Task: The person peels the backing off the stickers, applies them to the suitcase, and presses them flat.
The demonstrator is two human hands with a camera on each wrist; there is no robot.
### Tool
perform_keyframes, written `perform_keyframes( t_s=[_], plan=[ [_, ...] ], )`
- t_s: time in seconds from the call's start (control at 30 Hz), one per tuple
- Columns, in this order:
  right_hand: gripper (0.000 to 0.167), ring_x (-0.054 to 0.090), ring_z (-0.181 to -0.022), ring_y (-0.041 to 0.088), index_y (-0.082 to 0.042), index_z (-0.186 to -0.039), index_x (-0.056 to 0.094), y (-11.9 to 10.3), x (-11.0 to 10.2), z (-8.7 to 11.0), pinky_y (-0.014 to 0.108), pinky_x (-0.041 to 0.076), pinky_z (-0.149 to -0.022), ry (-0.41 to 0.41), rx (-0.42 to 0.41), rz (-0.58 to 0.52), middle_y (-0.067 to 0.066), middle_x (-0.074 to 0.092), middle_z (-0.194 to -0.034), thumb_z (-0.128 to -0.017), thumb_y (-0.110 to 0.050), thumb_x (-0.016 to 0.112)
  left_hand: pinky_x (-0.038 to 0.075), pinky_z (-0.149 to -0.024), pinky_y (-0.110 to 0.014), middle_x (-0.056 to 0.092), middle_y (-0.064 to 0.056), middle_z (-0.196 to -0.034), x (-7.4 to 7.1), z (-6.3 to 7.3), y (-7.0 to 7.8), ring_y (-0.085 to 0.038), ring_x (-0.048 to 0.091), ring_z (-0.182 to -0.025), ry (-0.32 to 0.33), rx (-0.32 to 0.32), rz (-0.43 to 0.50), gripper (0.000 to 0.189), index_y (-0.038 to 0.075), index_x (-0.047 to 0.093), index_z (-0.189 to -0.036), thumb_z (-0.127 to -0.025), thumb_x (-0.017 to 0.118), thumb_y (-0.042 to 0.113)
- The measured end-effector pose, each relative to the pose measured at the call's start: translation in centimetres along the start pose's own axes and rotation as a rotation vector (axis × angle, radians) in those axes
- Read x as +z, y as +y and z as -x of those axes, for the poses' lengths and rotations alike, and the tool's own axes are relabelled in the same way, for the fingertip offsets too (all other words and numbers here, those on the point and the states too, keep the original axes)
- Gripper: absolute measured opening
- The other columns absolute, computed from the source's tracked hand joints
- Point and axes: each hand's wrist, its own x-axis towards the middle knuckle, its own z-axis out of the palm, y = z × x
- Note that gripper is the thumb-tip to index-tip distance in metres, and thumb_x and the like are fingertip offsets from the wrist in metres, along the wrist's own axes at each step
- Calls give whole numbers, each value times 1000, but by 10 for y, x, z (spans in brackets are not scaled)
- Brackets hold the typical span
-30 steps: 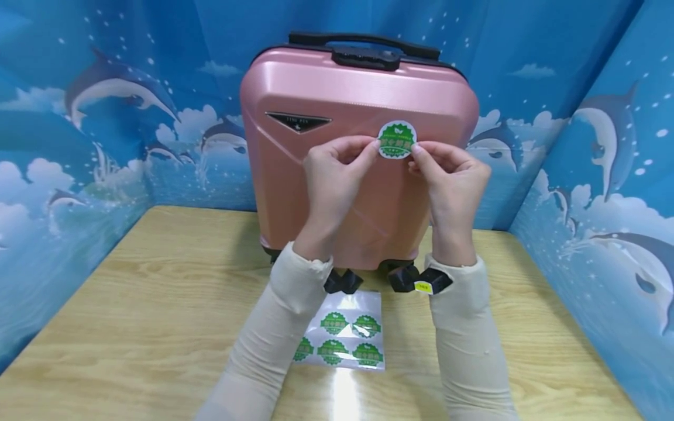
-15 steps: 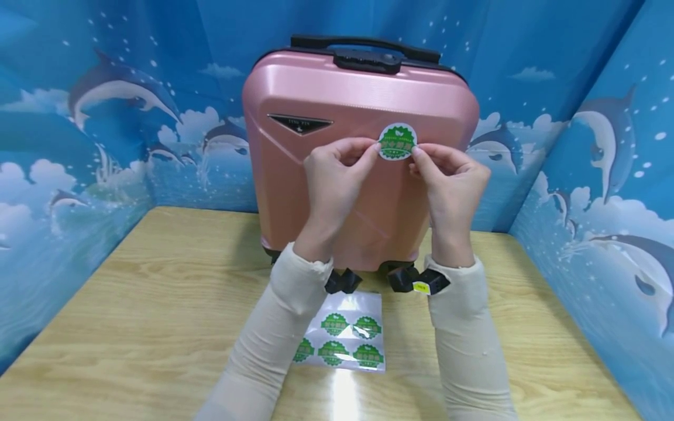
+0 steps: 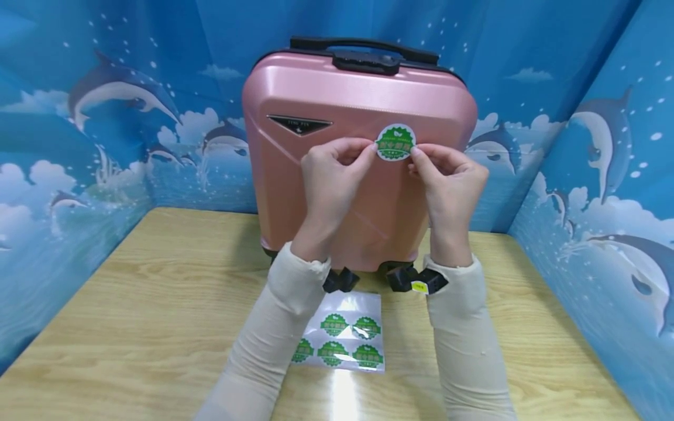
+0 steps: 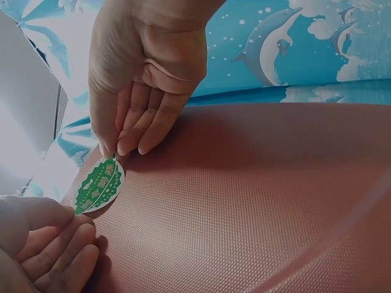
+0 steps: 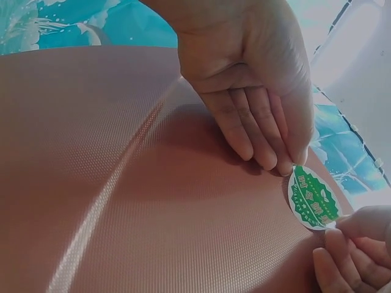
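Observation:
A round white-edged sticker with a green badge print is held near the upper right of a pink suitcase's front. My left hand pinches its left edge between thumb and forefinger. On the opposite edge, my right hand has the same pinch. Both wrist views show the sticker close against the textured shell; whether its whole back touches is hidden. Below the suitcase, a sheet of similar green stickers lies on the wooden table, partly covered by the left sleeve.
The suitcase stands upright at the back of the table, with a black handle on top and a dark triangular logo plate. Blue dolphin-print curtains enclose the back and sides. Black devices sit at both wrists.
Both hands keep their pinch on the sticker, which stays at nearly the same spot on the suitcase. The head view shifts only slightly.

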Motion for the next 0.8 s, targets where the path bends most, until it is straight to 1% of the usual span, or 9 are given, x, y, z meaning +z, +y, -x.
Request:
perform_keyframes(
  t_s=[0.3,0.57,0.8],
  plan=[
    [18,64,-67,22,1,-87,75,0,0,1,25,55,-71,12,-3,9,8,70,-77,-75,-13,79,49,-58,-16,72,-3,-81,0,-1,3,-2,62,-63,-31,22,-72,18,5,75,-90,-85,70,21],
    [18,64,-67,22,1,-86,74,0,0,0,26,54,-71,12,-5,2,8,70,-76,-75,-12,79,48,-58,-16,72,-1,-79,0,-3,6,-3,61,-64,-50,-2,-149,17,8,74,-89,-86,69,24],
    [18,64,-66,20,1,-86,74,1,0,-2,24,54,-69,20,10,6,7,70,-76,-75,-11,80,48,-65,-17,71,2,-79,-3,-7,12,-5,63,-68,-75,5,-247,17,10,73,-87,-87,66,25]
  ],
)
